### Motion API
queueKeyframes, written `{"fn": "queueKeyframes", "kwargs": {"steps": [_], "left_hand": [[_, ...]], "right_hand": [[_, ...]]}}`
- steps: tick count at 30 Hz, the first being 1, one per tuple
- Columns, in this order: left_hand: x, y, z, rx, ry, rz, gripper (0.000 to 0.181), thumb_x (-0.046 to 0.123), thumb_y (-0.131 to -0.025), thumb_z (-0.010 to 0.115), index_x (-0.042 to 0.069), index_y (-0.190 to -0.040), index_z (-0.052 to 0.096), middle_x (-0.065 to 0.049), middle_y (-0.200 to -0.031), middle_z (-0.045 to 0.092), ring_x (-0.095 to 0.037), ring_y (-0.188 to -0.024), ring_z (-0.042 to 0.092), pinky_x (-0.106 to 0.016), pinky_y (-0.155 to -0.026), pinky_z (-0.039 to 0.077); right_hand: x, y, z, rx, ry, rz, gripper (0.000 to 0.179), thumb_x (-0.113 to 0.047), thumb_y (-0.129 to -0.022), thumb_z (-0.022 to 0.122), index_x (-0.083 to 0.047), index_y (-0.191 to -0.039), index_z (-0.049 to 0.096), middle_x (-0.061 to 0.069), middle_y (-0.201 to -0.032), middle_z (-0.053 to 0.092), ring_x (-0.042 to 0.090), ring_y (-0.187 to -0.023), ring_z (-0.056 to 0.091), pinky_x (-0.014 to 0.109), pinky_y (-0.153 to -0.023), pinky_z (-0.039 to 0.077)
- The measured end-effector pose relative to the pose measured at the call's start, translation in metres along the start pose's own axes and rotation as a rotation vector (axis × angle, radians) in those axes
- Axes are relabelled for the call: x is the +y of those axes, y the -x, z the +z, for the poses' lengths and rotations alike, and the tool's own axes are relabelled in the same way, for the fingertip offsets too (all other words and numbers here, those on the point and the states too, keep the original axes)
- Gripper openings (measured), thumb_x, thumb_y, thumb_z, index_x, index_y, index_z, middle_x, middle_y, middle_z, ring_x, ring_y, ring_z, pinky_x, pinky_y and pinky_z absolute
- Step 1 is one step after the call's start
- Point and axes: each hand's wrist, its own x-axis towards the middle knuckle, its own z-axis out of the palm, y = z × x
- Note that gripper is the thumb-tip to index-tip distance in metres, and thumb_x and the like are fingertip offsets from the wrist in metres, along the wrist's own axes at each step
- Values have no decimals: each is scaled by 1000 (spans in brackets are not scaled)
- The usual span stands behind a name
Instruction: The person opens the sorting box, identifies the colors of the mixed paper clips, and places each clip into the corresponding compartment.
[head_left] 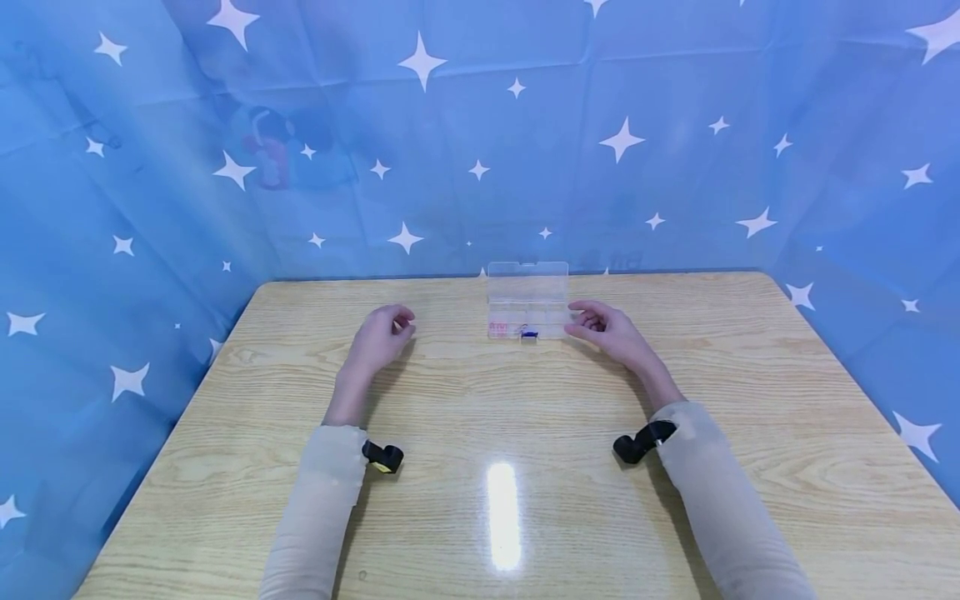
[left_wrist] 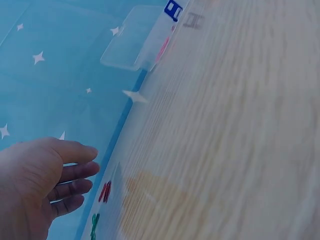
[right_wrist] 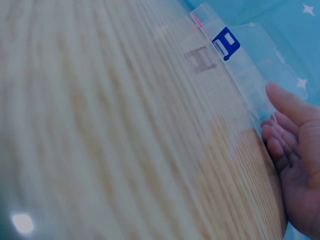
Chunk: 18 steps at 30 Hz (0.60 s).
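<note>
A clear plastic compartment box stands at the back of the table, its see-through lid raised. Pink marks show at its front left, and a blue latch-like piece sits on its front. My right hand is at the box's right end, thumb and fingers loosely bent; whether they touch the box is hard to tell. Apart from the box, my left hand hovers to its left with relaxed fingers, holding nothing visible. Close to it, the left wrist view has a small red bundle and a green one.
The wooden table ends at a blue star-patterned cloth behind and at the sides. Black wrist cameras stick out from both sleeves. A bright light reflection lies on the table's near part.
</note>
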Motion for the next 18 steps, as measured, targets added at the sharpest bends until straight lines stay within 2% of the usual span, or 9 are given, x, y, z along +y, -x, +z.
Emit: {"fn": "queueKeyframes", "kwargs": {"steps": [7, 15, 18], "left_hand": [[-10, 5, -8, 23, -17, -44, 22, 11, -99, 63, -2, -115, 68, -16, -103, 67, -30, -93, 63, -44, -84, 52], [-17, 11, -12, 25, -103, -38, 20, 11, -97, 67, -5, -109, 70, -19, -101, 67, -33, -94, 63, -46, -85, 52], [-18, 13, -13, 12, -130, -55, 18, 11, -97, 66, -4, -107, 70, -17, -99, 66, -32, -91, 62, -46, -83, 51]], "right_hand": [[-1, 0, 0, 8, 11, 13, 54, -19, -99, 68, 5, -143, 50, 21, -114, 60, 30, -95, 56, 29, -75, 48], [0, 0, 1, 6, 10, 7, 53, -19, -99, 67, 5, -143, 50, 21, -114, 60, 30, -95, 56, 28, -75, 48], [0, 0, 1, 6, 11, 5, 53, -19, -99, 67, 5, -143, 50, 21, -113, 60, 30, -95, 56, 28, -75, 48]]}}
